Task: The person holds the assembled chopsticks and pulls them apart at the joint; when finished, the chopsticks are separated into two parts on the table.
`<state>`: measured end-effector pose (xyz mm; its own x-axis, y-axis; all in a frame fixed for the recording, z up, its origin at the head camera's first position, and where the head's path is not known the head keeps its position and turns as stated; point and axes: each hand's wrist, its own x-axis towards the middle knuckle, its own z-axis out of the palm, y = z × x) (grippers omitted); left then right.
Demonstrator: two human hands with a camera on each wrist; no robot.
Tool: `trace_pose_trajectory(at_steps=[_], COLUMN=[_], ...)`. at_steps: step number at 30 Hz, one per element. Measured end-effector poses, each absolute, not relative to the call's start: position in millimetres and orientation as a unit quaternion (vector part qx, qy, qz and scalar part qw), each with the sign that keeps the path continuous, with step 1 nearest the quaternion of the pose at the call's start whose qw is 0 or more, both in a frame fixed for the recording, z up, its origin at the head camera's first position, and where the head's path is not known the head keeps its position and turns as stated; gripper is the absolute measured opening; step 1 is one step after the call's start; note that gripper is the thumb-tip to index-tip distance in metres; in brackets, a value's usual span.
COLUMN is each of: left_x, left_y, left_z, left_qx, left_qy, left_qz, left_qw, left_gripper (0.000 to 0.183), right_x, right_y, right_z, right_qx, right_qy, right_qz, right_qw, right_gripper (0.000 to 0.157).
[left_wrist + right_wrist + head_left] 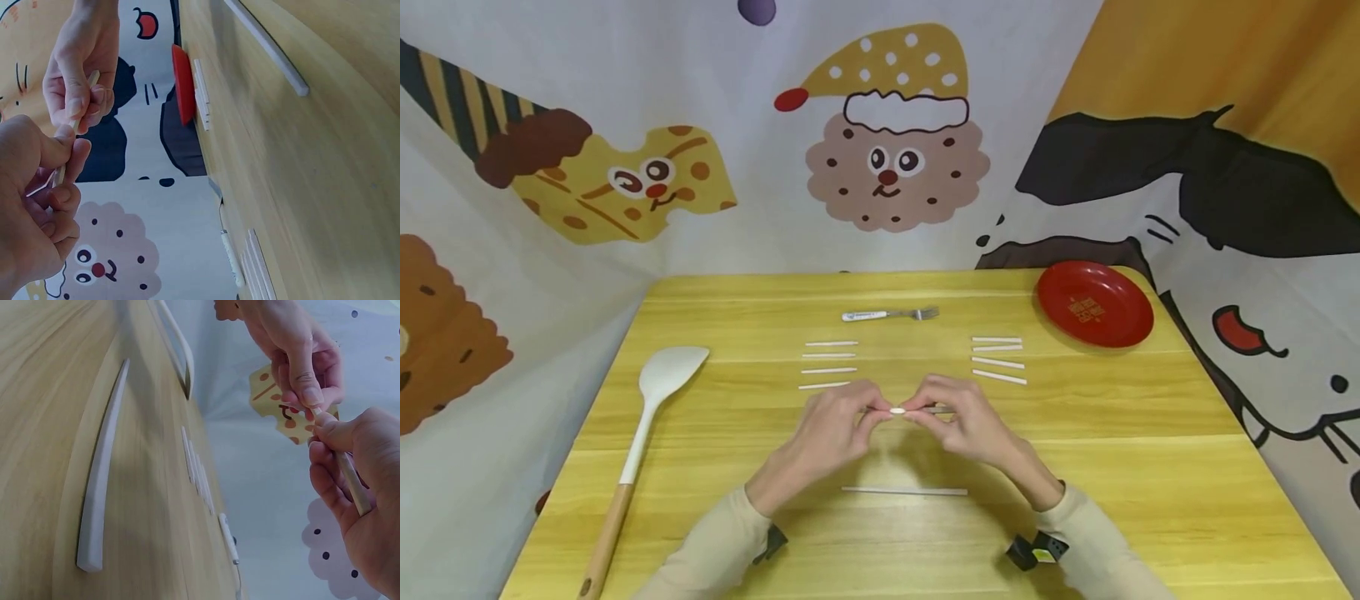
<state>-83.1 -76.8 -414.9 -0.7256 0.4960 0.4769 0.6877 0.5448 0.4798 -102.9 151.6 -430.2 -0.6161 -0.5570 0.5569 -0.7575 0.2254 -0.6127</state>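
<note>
A slim, pale, straight stick, which is looking like wood, (352, 482) is lying between the two hands, above the yellow wood-grain worktop (715, 417), and its long axis is running from left to right across the person's front. The left hand (838, 421) is pinching one part and the right hand (962, 417) is pinching the other, so neither hand is being nearer; each grip is narrow, with thumb and fingers closing on the stick, and only a very short piece is showing between the fingertips. Nearer to the body, a longer white square-sided stick (904, 492) is resting on the worktop, apart from both hands and lying almost parallel to the held one. Four short white sticks (829, 370) are lying beyond the left hand, the closest one partly hiding behind it, and four similar short sticks (997, 361) are lying beyond the right hand. Farther away, a metal fork with a white handle (887, 315) is lying crosswise, and a round red plate (1142, 321) is standing near the far right corner. Bare wood grain is showing between the left forearm and the white spatula with wooden handle (636, 454), which is lying near the left edge.
</note>
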Motion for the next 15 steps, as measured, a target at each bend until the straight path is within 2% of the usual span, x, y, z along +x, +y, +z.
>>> trace_pose_trajectory(at_steps=[4,15], left_x=[-82.5,-79.5], left_y=[-78.3,-79.2], left_z=[-415.2,-413.3], left_qx=[-0.346,-0.364], left_qy=[-0.863,-0.846], left_qz=[-0.338,-0.333], left_qw=[0.147,0.204], left_gripper=[0.006,0.011], right_x=[-101.8,-98.1], right_y=[152.0,149.6], right_z=[-428.6,-424.3], right_qx=[0.423,0.427], right_qy=[-0.773,-0.764], right_qz=[0.462,0.473], right_qw=[0.102,0.106], right_gripper=[0.016,0.016])
